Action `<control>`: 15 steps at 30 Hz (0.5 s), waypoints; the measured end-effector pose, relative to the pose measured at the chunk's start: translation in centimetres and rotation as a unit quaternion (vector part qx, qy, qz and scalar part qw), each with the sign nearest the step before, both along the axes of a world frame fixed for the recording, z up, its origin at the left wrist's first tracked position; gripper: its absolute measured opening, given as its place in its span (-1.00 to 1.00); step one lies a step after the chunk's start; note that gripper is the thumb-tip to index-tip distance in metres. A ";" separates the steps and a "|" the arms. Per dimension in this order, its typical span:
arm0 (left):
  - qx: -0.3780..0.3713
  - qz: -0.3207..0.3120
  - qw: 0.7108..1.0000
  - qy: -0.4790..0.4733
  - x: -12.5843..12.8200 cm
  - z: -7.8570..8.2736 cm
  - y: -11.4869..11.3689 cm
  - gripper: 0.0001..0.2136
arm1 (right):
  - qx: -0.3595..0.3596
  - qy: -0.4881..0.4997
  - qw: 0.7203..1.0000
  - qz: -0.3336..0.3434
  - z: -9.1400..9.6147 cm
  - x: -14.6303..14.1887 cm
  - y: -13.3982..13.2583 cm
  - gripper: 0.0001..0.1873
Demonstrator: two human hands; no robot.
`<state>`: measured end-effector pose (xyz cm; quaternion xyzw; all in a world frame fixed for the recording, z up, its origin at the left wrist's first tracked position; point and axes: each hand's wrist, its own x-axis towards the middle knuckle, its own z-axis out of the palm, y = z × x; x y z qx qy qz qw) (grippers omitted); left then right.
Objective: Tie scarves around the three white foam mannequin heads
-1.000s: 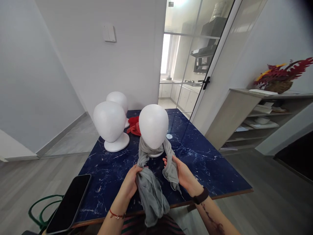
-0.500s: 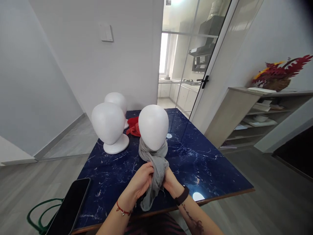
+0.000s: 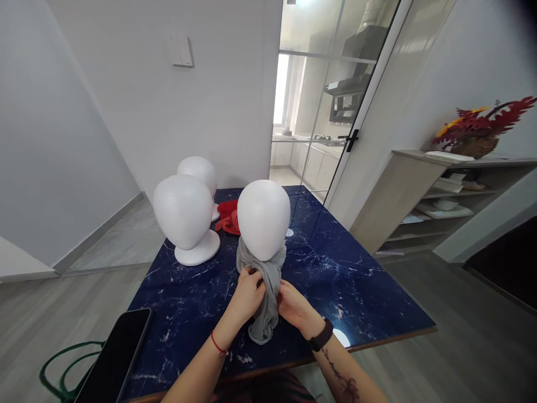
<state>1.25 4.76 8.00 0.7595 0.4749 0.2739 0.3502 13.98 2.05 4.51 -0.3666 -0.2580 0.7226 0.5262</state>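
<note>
A grey scarf (image 3: 269, 291) is wrapped round the neck of a white mannequin head (image 3: 263, 218) that stands upright in front of me. The scarf's loose end hangs down the front onto the table. My left hand (image 3: 250, 294) is closed on the left side of the scarf just below the wrap, its fingertips partly tucked into the cloth. On the opposite edge, my right hand (image 3: 293, 305) pinches the hanging part, with some fingers hidden behind the fabric.
Two more white mannequin heads, a nearer one (image 3: 183, 212) and a farther one (image 3: 199, 170), stand at left. Red cloth (image 3: 229, 217) lies behind the wrapped head. A black phone (image 3: 115, 355) with a green cord sits at the left edge of the blue marbled table (image 3: 335, 280).
My left hand has moved up toward the neck wrap and turned with its back upward. The scarf's hanging end has shifted slightly up and right. My right hand stays at the cloth's right side.
</note>
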 end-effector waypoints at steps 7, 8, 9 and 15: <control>-0.062 -0.043 0.994 -0.085 0.2 -1.0 -0.1 -0.76 | -0.080 0.092 0.990 0.072 0.8 1.4 -1.8 -0.61; -0.054 -0.036 0.994 -0.093 0.4 -1.0 -0.2 -0.76 | -0.084 0.086 0.990 0.072 1.0 1.4 -2.1 -0.54; -0.042 -0.029 0.994 -0.099 0.5 -1.0 -0.3 -0.76 | -0.080 0.073 0.992 0.068 1.1 1.5 -2.5 -0.49; 0.017 -0.026 0.996 -0.083 1.5 -0.8 -0.8 -0.74 | -0.015 -0.082 0.996 -0.025 1.1 1.0 -3.5 -0.42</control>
